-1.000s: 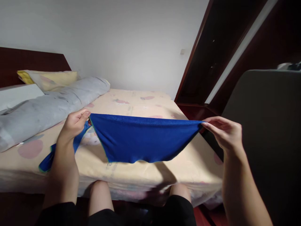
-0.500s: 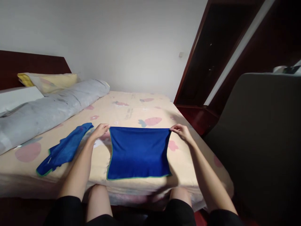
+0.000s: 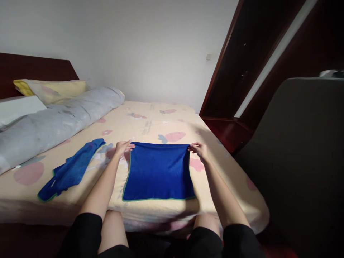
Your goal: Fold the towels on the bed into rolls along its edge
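Observation:
A blue cloth point(image 3: 158, 173) with green edging is spread in front of me, its near edge lying on the bed point(image 3: 150, 122). My left hand point(image 3: 124, 147) pinches its far left corner, and my right hand point(image 3: 199, 149) pinches the far right corner. Between the two hands the far edge runs nearly straight. To the left, a second blue cloth point(image 3: 71, 172) with green edging lies crumpled on the sheet, apart from my left hand.
A long grey bolster-like roll point(image 3: 61, 120) lies across the bed's left side, with a yellow pillow point(image 3: 59, 89) behind it. The dark wooden headboard point(image 3: 37, 68) stands at far left. A dark grey panel point(image 3: 298, 150) rises beside the bed on the right.
Both hands have come closer together, still gripping the corners, so the far edge spans less width. The near edge sits slightly higher in view. The crumpled cloth has stayed in place.

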A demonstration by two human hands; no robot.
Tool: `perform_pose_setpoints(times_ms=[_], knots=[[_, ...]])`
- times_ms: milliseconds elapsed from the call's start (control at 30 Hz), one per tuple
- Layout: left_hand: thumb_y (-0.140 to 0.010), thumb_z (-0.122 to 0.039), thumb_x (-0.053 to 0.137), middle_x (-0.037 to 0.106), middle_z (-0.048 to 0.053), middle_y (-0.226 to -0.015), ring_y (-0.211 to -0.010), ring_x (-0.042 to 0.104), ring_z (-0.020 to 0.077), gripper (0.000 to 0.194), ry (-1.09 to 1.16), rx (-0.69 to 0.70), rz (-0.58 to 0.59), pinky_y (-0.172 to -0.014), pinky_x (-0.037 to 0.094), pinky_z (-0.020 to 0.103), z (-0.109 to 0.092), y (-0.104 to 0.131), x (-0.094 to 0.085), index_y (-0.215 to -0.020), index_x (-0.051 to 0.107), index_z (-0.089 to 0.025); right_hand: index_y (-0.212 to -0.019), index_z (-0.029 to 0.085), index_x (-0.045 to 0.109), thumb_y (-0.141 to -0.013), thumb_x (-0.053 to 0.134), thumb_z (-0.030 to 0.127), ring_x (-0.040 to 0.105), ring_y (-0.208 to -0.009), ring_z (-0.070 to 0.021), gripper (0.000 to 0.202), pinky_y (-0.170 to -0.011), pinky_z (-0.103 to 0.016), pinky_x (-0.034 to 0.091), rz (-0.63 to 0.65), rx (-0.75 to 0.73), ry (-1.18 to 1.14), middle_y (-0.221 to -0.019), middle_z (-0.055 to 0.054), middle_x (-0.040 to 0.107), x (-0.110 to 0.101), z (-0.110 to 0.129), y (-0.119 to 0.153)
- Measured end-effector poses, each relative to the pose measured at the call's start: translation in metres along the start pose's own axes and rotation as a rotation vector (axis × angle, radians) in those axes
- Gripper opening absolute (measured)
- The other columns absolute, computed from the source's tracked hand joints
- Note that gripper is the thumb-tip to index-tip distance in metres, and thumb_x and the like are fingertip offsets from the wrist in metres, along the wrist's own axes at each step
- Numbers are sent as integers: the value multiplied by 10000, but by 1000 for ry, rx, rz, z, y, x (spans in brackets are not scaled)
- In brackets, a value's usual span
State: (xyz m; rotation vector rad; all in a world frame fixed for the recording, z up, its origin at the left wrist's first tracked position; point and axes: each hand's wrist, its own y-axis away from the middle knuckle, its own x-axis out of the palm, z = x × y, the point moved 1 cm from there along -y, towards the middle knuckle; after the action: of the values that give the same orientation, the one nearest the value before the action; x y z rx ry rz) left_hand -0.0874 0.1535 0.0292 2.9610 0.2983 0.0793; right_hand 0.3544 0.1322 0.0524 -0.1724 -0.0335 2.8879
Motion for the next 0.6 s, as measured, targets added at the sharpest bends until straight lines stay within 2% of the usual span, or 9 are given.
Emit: perform_pose_setpoints(times_ms=[100,300,467,600], knots=[[-751,-122,740,738,149,-805,-728,727,203,175,6,-2,-21,-594,520,218,4,-2,1,-795,571,-106,-682,129,609,-686,798,267,701,-582,-190,234,-438,-185,468,-38,30,-20,-632,-110,703,3,-9,-3],[-770,-179,739,725,135,-733,-672,727,222,185,-15,-26,-96,-487,472,198,14,-14,5,-804,569,-114,-662,146,581,-703,786,257,691,-547,-182,237,-412,-179,473,-106,64,-24,-613,-97,696,13,-26,-12],[-824,-127,662,734,162,-814,-765,733,209,94,-58,-57,-115,-618,552,232,25,-26,14,-860,580,-99,-703,150,578,-719,761,251,704,-607,-176,210,-493,-198,540,-117,74,25,-628,-82,697,26,-41,-23],[-838,-147,659,732,164,-935,-857,726,207,181,-147,-64,-96,-724,580,285,41,-30,21,-998,602,-83,-807,146,591,-745,703,218,719,-723,-180,147,-602,-230,576,-79,77,137,-740,-91,725,32,-56,-28]])
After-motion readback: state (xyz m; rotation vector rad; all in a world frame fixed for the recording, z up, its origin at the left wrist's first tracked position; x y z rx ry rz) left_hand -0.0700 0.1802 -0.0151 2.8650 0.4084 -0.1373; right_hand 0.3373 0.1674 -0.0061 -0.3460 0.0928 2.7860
